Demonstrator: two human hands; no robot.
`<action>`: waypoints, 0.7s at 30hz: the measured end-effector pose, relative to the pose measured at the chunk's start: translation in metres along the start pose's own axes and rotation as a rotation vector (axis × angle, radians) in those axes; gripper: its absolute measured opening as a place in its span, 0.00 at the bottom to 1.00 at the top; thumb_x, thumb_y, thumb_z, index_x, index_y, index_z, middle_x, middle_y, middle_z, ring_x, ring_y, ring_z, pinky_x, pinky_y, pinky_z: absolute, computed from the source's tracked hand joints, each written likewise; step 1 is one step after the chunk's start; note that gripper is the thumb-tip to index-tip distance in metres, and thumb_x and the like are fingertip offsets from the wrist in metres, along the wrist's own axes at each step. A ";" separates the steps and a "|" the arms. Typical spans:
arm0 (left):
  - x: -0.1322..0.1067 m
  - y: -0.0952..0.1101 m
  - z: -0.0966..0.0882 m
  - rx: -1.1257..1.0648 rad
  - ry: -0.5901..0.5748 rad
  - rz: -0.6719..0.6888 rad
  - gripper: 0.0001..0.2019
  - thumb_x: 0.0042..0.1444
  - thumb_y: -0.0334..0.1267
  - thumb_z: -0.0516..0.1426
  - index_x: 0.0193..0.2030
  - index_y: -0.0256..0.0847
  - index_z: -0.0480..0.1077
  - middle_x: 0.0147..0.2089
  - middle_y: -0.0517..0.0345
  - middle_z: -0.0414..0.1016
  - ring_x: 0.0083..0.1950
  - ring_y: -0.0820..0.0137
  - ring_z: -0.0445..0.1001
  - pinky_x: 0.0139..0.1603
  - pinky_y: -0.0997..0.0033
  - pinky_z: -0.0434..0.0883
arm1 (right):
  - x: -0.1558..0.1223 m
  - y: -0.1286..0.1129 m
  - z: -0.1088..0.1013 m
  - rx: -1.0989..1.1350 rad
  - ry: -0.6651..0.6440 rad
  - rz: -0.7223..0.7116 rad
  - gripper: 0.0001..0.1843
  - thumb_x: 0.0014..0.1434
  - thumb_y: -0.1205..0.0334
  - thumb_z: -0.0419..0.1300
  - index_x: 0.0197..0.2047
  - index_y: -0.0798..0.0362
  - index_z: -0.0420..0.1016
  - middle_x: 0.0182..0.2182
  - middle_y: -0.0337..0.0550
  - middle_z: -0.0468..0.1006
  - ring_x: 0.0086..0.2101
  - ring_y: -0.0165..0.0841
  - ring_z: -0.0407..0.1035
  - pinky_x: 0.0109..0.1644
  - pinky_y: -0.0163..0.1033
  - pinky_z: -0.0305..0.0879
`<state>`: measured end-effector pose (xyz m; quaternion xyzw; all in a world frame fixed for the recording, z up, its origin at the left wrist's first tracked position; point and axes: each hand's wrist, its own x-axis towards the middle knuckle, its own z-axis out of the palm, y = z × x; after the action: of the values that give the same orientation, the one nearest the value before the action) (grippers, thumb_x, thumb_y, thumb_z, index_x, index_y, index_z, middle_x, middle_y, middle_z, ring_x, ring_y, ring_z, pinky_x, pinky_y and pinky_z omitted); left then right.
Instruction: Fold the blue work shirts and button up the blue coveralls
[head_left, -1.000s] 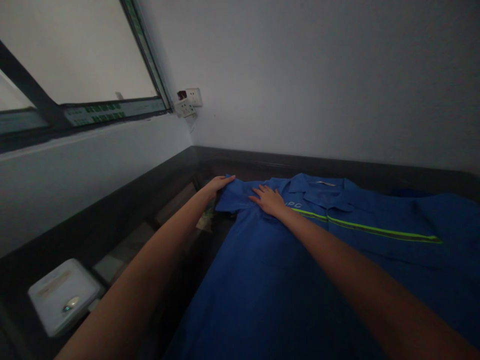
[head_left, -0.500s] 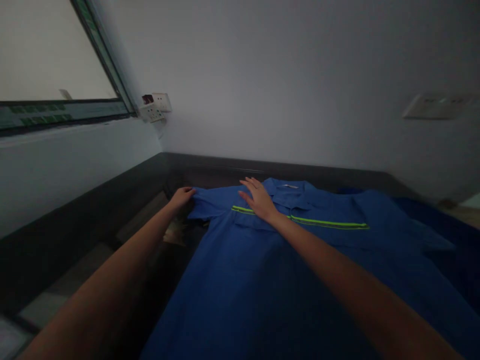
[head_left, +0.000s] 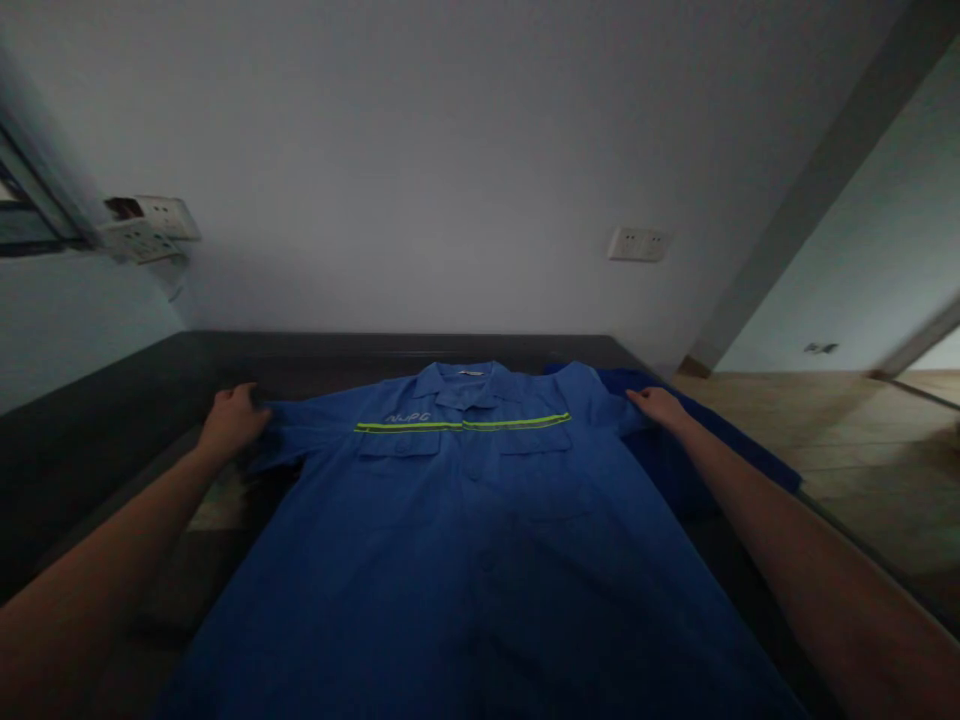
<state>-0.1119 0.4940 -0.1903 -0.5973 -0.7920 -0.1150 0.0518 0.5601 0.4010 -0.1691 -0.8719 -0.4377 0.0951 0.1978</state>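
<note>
A blue work shirt (head_left: 465,520) lies spread out face up, collar toward the wall. It has a yellow-green stripe across the chest, two flap pockets and pale lettering above one of them. My left hand (head_left: 234,420) is closed on the end of the sleeve at the left. At the opposite side, my right hand (head_left: 658,405) pinches the other sleeve near its end. Parts of the fingertips on both hands are hidden or dim.
Darker blue cloth (head_left: 712,450) lies under and beyond the right sleeve. A dark raised edge (head_left: 360,345) runs along the wall. Wall sockets (head_left: 639,244) sit at the right, and a socket with an adapter (head_left: 142,235) at the left. Wooden floor (head_left: 840,430) shows at right.
My right hand has gone from lying open on the shirt's chest to holding the right sleeve. My left hand still holds its sleeve. The view has turned right.
</note>
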 end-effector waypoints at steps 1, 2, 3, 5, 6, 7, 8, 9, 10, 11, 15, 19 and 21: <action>-0.004 0.010 -0.007 -0.009 0.023 0.036 0.25 0.61 0.40 0.50 0.64 0.37 0.55 0.63 0.42 0.62 0.58 0.60 0.66 0.53 0.67 0.64 | 0.001 0.004 0.002 0.023 -0.050 0.025 0.20 0.60 0.52 0.54 0.33 0.61 0.78 0.36 0.60 0.78 0.43 0.47 0.73 0.46 0.46 0.66; -0.008 0.023 -0.014 -0.014 0.045 0.089 0.24 0.61 0.40 0.49 0.64 0.38 0.56 0.63 0.41 0.61 0.58 0.58 0.65 0.53 0.64 0.65 | 0.001 0.005 0.005 0.050 -0.083 0.030 0.22 0.60 0.50 0.54 0.29 0.61 0.77 0.32 0.59 0.78 0.41 0.47 0.74 0.44 0.45 0.67; -0.013 0.039 -0.021 -0.022 0.064 0.146 0.23 0.61 0.39 0.49 0.63 0.39 0.57 0.63 0.42 0.60 0.59 0.56 0.64 0.53 0.61 0.65 | 0.000 0.004 0.009 0.080 -0.106 0.027 0.24 0.60 0.48 0.54 0.25 0.60 0.76 0.29 0.58 0.78 0.38 0.46 0.74 0.42 0.44 0.68; -0.023 0.076 -0.031 -0.050 0.073 0.271 0.21 0.60 0.38 0.50 0.60 0.42 0.62 0.62 0.46 0.62 0.59 0.56 0.64 0.54 0.59 0.64 | -0.002 0.000 0.016 0.159 -0.164 0.031 0.24 0.58 0.47 0.56 0.22 0.58 0.75 0.24 0.54 0.77 0.33 0.43 0.74 0.38 0.42 0.68; -0.029 0.096 -0.034 -0.081 0.073 0.324 0.19 0.58 0.37 0.51 0.57 0.42 0.65 0.60 0.49 0.64 0.58 0.58 0.64 0.55 0.60 0.64 | -0.002 -0.003 0.018 0.204 -0.194 0.036 0.22 0.57 0.48 0.58 0.22 0.58 0.75 0.22 0.52 0.76 0.31 0.42 0.74 0.37 0.42 0.69; -0.037 0.117 -0.035 -0.117 0.060 0.400 0.17 0.57 0.36 0.52 0.54 0.43 0.68 0.59 0.51 0.66 0.58 0.59 0.65 0.55 0.61 0.64 | -0.002 -0.004 0.019 0.253 -0.221 0.038 0.19 0.56 0.50 0.60 0.23 0.57 0.75 0.21 0.50 0.76 0.30 0.41 0.74 0.35 0.41 0.69; -0.046 0.138 -0.035 -0.156 0.048 0.482 0.16 0.57 0.35 0.52 0.51 0.44 0.70 0.57 0.52 0.67 0.58 0.59 0.65 0.56 0.62 0.64 | -0.002 -0.005 0.018 0.304 -0.243 0.037 0.16 0.55 0.53 0.62 0.25 0.57 0.75 0.21 0.48 0.76 0.29 0.39 0.74 0.34 0.40 0.69; -0.056 0.160 -0.033 -0.197 0.031 0.578 0.15 0.56 0.34 0.53 0.50 0.44 0.71 0.56 0.52 0.68 0.58 0.59 0.66 0.57 0.62 0.64 | -0.002 -0.004 0.017 0.352 -0.259 0.033 0.13 0.54 0.55 0.63 0.28 0.57 0.76 0.22 0.48 0.77 0.29 0.38 0.74 0.33 0.39 0.69; -0.068 0.180 -0.030 -0.236 0.014 0.671 0.15 0.55 0.33 0.53 0.50 0.45 0.71 0.56 0.52 0.69 0.57 0.59 0.66 0.57 0.61 0.63 | -0.002 -0.004 0.014 0.392 -0.268 0.024 0.11 0.54 0.57 0.63 0.31 0.57 0.76 0.25 0.48 0.78 0.29 0.36 0.74 0.33 0.37 0.70; -0.082 0.201 -0.026 -0.269 -0.006 0.757 0.16 0.55 0.34 0.53 0.50 0.46 0.71 0.56 0.52 0.69 0.58 0.59 0.66 0.58 0.60 0.63 | -0.003 -0.002 0.010 0.433 -0.266 0.013 0.10 0.53 0.59 0.64 0.35 0.58 0.76 0.28 0.48 0.79 0.29 0.35 0.74 0.33 0.36 0.70; -0.147 0.275 -0.003 -0.376 -0.169 0.917 0.18 0.56 0.36 0.54 0.54 0.45 0.69 0.59 0.49 0.68 0.62 0.56 0.63 0.62 0.55 0.59 | -0.012 0.009 -0.009 0.662 -0.113 -0.061 0.25 0.49 0.67 0.65 0.51 0.57 0.70 0.38 0.50 0.79 0.30 0.31 0.73 0.34 0.35 0.70; -0.203 0.328 0.020 -0.484 -0.286 0.984 0.24 0.60 0.45 0.52 0.63 0.45 0.62 0.65 0.46 0.60 0.65 0.55 0.59 0.64 0.49 0.56 | -0.027 0.027 -0.017 0.616 0.006 -0.282 0.33 0.48 0.73 0.59 0.58 0.51 0.67 0.44 0.46 0.77 0.35 0.32 0.73 0.38 0.36 0.70; -0.218 0.342 0.029 -0.484 -0.290 1.009 0.26 0.61 0.48 0.50 0.65 0.47 0.58 0.68 0.48 0.56 0.67 0.55 0.55 0.65 0.47 0.53 | -0.031 0.036 -0.012 0.445 -0.003 -0.287 0.30 0.47 0.76 0.55 0.54 0.51 0.72 0.46 0.45 0.77 0.38 0.32 0.73 0.42 0.36 0.68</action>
<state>0.2782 0.3862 -0.2250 -0.9055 -0.3595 -0.1708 -0.1470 0.5713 0.3535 -0.1737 -0.7358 -0.5253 0.1614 0.3957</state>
